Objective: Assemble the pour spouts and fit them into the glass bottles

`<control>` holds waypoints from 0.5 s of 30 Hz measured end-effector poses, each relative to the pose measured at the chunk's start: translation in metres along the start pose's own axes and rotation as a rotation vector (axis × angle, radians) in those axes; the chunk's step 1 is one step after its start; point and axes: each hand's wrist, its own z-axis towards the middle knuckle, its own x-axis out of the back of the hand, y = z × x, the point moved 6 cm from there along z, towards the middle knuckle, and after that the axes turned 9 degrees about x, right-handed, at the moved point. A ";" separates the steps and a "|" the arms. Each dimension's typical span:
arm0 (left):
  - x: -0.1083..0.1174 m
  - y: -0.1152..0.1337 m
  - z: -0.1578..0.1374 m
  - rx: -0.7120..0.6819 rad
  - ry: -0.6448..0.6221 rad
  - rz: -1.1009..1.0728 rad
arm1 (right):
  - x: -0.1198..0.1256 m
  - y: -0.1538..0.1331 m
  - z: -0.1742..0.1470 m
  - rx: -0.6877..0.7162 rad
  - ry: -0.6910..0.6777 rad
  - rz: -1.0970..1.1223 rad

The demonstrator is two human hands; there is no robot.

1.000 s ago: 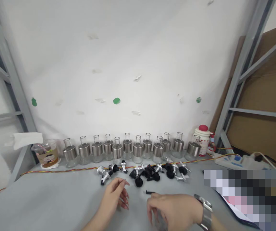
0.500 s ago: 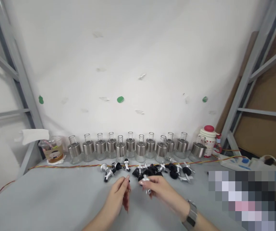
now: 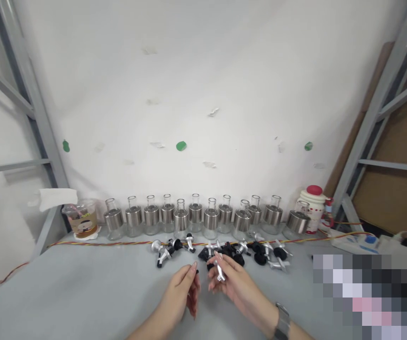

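My left hand is closed in a pinch, and the dark end of a small black part shows past the fingertips; the rest is hidden. Just right of it, my right hand grips a silver pour spout between thumb and fingers, its narrow end tilted downward. The two hands are apart. Behind the right hand lies a pile of silver and black pour spouts. A smaller group of pour spouts lies beyond the left hand.
Glass bottles with metal bands stand in a row along the wall. A twisted wire runs before them. A plastic drink cup is at left; a red-topped white bottle and power strip are at right.
The spout in my right hand has turned so that its narrow end points down, and the hand's fingers have shifted around it. My left hand keeps its pinch. The view has shifted slightly.
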 end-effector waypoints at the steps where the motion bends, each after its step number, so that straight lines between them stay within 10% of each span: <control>1: 0.000 -0.001 0.001 0.011 -0.001 -0.011 | 0.002 -0.002 0.000 0.042 0.011 -0.043; 7: -0.006 -0.013 0.003 0.132 -0.043 -0.089 | 0.015 -0.019 -0.004 0.206 0.135 -0.448; 15: -0.015 -0.020 0.002 0.162 -0.068 -0.128 | 0.003 -0.016 -0.009 0.114 0.062 -0.175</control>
